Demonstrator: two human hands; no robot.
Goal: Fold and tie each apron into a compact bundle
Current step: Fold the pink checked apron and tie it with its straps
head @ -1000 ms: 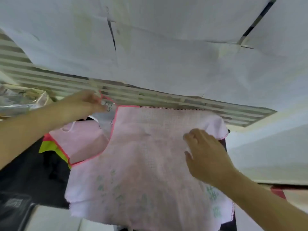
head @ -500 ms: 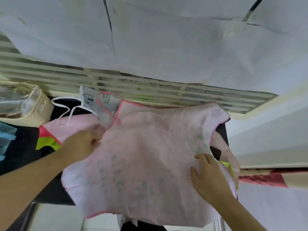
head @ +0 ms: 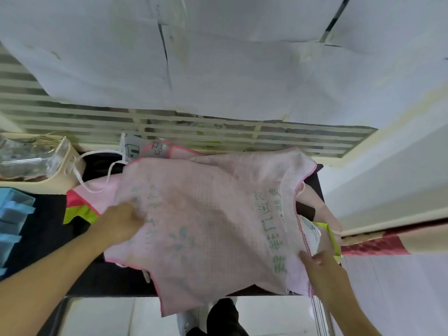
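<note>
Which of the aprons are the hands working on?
The top pink apron with green print: left hand grips its left side, right hand its red-stitched right edge. The other aprons lie underneath, untouched.

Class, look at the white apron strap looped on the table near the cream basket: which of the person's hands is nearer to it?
Left. The left hand grips the pink apron just below the white strap; the right hand holds the apron's opposite edge, far across.
</note>
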